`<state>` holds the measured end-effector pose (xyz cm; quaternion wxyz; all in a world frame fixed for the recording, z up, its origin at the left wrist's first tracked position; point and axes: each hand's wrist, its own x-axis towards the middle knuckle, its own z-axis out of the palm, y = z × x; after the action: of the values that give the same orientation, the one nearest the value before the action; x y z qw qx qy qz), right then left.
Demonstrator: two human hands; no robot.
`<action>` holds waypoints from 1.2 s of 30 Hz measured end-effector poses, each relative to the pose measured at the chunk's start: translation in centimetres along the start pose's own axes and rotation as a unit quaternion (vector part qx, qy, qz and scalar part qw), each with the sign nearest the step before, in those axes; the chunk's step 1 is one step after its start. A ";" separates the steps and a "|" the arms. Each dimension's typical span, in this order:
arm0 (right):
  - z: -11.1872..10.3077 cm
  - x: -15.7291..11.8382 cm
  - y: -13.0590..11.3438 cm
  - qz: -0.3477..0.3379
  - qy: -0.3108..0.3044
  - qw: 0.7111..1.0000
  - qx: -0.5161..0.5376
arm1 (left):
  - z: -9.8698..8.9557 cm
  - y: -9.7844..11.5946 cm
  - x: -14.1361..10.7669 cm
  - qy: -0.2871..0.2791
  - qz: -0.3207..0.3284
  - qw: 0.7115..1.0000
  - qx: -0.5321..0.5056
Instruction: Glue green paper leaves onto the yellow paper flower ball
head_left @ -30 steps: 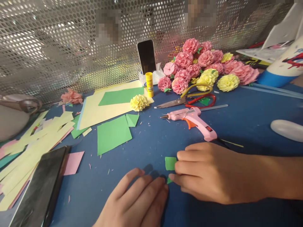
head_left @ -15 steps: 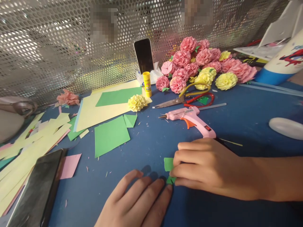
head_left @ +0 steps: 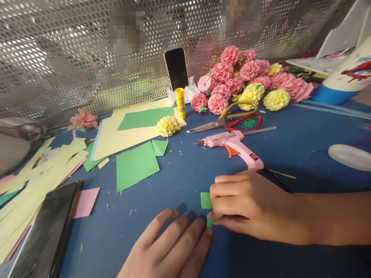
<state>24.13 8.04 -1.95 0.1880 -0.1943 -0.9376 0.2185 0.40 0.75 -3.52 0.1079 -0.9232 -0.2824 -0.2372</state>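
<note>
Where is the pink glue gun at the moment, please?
In the head view, the pink glue gun lies right of centre on the blue table, just below the scissors, its handle end near the right hand.

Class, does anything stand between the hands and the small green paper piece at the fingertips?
Nothing visible does: the small green piece lies between the left hand and the right hand. The pink glue gun lies beyond, not in between.
</note>
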 end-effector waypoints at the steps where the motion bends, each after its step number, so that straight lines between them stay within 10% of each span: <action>1: 0.0 0.0 0.0 0.011 -0.004 1.000 0.011 | 0.0 0.0 0.0 -0.005 0.000 1.000 -0.003; 36: 0.2 0.1 -0.5 0.001 0.017 0.999 -0.039 | -0.6 -0.1 0.1 -0.024 -0.027 0.999 -0.025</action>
<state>23.77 7.60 -1.85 0.1958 -0.2059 -0.9420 0.1786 0.17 0.71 -2.91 0.0711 -0.9232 -0.3036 -0.2248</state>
